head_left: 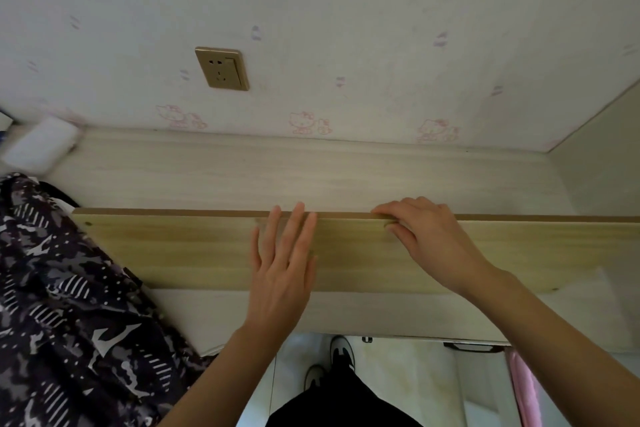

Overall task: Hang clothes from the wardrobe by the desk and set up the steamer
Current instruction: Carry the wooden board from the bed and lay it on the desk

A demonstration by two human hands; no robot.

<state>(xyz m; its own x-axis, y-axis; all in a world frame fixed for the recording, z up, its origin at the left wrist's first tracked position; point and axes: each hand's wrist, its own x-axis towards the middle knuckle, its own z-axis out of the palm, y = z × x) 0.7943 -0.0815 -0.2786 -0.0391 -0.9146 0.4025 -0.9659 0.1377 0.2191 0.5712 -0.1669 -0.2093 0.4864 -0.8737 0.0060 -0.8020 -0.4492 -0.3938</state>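
A long pale yellow wooden board lies across the light desk top in front of me. My left hand rests flat on the board with its fingers spread and holds nothing. My right hand is curled over the board's far edge, thumb and fingers pinching it. A dark garment with a white and grey pattern is heaped over the desk's left end. No steamer or hanger is in view.
A gold wall socket sits on the patterned wallpaper above the desk. A blurred white block lies at the far left. A side panel closes the desk's right end. Pink cloth hangs lower right; my shoes stand on pale floor.
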